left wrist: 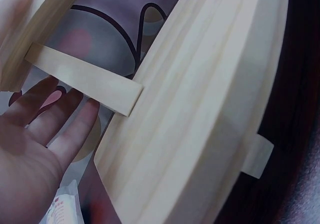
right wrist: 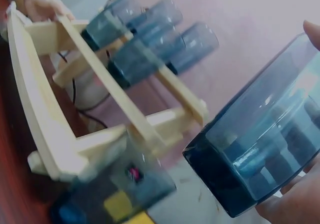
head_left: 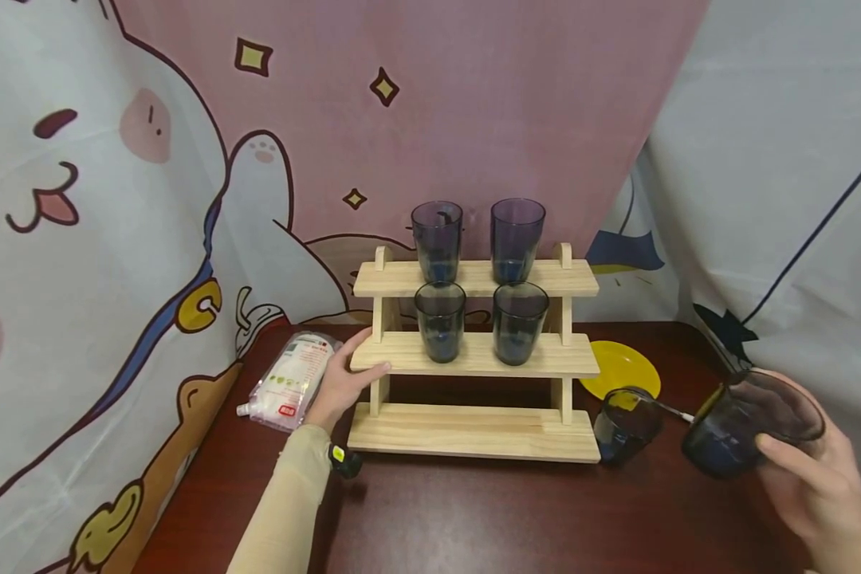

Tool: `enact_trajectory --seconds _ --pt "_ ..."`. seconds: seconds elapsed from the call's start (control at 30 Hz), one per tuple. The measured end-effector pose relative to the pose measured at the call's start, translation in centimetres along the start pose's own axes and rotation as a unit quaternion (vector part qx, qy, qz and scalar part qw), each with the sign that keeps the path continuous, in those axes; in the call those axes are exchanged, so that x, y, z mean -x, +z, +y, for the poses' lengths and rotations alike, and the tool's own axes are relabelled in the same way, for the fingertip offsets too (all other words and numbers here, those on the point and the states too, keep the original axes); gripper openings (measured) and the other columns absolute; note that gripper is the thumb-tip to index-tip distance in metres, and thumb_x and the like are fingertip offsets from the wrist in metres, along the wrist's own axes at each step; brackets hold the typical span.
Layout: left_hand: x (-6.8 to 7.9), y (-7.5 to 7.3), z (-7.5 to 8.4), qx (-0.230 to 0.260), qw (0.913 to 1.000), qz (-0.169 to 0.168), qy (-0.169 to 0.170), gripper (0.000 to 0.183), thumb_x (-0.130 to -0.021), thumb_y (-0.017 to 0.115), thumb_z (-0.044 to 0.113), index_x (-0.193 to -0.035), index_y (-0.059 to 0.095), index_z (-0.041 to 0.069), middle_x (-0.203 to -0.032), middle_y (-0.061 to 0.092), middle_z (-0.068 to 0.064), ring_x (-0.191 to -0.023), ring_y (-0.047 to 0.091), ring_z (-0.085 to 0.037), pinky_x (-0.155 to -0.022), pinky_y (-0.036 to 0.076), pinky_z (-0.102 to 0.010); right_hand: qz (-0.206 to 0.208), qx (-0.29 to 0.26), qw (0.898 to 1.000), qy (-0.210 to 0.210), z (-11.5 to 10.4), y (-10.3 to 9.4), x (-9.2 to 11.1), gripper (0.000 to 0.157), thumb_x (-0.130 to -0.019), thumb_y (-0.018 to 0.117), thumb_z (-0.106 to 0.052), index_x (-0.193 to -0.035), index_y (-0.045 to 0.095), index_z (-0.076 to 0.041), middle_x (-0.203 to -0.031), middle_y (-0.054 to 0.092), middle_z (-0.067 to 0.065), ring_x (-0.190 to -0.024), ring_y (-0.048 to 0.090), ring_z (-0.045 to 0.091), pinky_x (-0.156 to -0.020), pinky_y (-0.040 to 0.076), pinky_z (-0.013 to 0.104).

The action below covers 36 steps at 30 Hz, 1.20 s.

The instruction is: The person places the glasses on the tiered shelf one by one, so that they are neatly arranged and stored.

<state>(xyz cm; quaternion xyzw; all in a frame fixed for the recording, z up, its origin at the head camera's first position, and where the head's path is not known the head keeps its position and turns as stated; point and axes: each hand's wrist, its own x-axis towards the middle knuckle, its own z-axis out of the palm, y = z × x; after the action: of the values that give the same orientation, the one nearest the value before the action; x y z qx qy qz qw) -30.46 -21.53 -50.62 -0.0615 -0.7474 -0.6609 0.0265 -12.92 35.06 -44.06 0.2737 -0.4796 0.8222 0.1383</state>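
A three-tier wooden display rack (head_left: pixel 473 434) stands on the table. My left hand (head_left: pixel 340 387) grips the left end of its middle tier; in the left wrist view the fingers (left wrist: pixel 65 129) reach behind a wooden upright. Two tinted drinking glasses (head_left: pixel 441 323) stand on the middle tier and two more glasses (head_left: pixel 516 239) on the top tier; the bottom tier is bare. Off to the right, my right hand (head_left: pixel 818 478) holds a dark blue glass (head_left: pixel 728 434) tilted in the air. Its fingers show through the glass in the right wrist view.
Another tinted glass (head_left: pixel 623 434) stands on the table against the rack's lower right end. Behind it lies a yellow plate (head_left: pixel 627 367), and a thin light handle (head_left: pixel 678 411) sticks out nearby. A white plastic packet (head_left: pixel 294 379) lies left of the rack. Printed cloth hangs behind the table.
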Motion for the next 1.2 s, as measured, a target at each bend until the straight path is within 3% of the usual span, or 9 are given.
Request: enact_trajectory --seconds 0.33,0.57,0.7,0.83,1.07,1.2 --pt "0.0 -0.1 -0.1 0.001 1.0000 -0.001 0.002 0.079 -0.089 0.088 0.020 -0.157 0.049 0.029 -0.154 0.053 -0.009 -0.131 0.057 -0.029 -0.114 0.046 -0.045 -0.027 0.038 0.998 0.041 1.4 4.3 -2.1 0.065 -0.095 0.039 0.025 -0.158 0.028 0.012 -0.145 0.059 0.018 -0.130 0.060 0.024 -0.102 0.056 0.031" --pt "0.0 -0.1 -0.1 -0.005 0.9999 0.000 0.009 0.077 -0.088 0.089 0.021 -0.155 0.052 0.030 -0.150 0.057 -0.009 -0.127 0.060 -0.028 -0.111 0.049 -0.044 -0.011 0.130 0.987 0.096 2.7 7.9 -3.3 0.068 -0.092 0.047 0.024 -0.157 0.036 0.007 -0.140 0.062 0.009 -0.126 0.061 0.018 -0.100 0.057 0.029" --pt "0.0 -0.1 -0.2 -0.005 0.9999 0.001 0.015 0.077 -0.088 0.089 0.021 -0.155 0.053 0.030 -0.150 0.056 -0.008 -0.128 0.060 -0.028 -0.110 0.049 -0.043 -0.025 0.149 0.980 0.131 4.0 9.3 -3.8 0.071 -0.091 0.052 0.023 -0.157 0.038 0.003 -0.140 0.063 0.003 -0.126 0.061 0.015 -0.101 0.056 0.028" --pt "0.0 0.0 -0.3 -0.002 0.9999 0.001 0.014 0.077 -0.088 0.089 0.020 -0.155 0.052 0.030 -0.151 0.055 -0.007 -0.128 0.059 -0.027 -0.110 0.050 -0.041 -0.048 0.147 0.977 0.145 5.4 10.4 -4.4 0.072 -0.091 0.055 0.022 -0.158 0.038 0.003 -0.142 0.062 0.002 -0.128 0.060 0.015 -0.104 0.054 0.028" --pt "0.1 -0.1 -0.2 -0.008 0.9999 0.005 0.009 0.077 -0.088 0.089 0.022 -0.155 0.053 0.031 -0.153 0.054 -0.006 -0.130 0.057 -0.028 -0.113 0.046 -0.045 -0.095 0.124 0.979 0.134 8.7 12.2 -5.3 0.072 -0.090 0.060 0.020 -0.157 0.039 0.002 -0.144 0.060 0.008 -0.128 0.060 0.021 -0.107 0.053 0.030" --pt "0.1 -0.1 -0.2 -0.004 1.0000 0.003 0.008 0.077 -0.088 0.089 0.022 -0.155 0.053 0.031 -0.152 0.055 -0.007 -0.129 0.058 -0.028 -0.112 0.047 -0.046 -0.097 0.109 0.978 0.151 10.6 13.4 -5.5 0.073 -0.091 0.064 0.016 -0.158 0.039 0.000 -0.146 0.058 0.009 -0.130 0.059 0.023 -0.107 0.053 0.033"
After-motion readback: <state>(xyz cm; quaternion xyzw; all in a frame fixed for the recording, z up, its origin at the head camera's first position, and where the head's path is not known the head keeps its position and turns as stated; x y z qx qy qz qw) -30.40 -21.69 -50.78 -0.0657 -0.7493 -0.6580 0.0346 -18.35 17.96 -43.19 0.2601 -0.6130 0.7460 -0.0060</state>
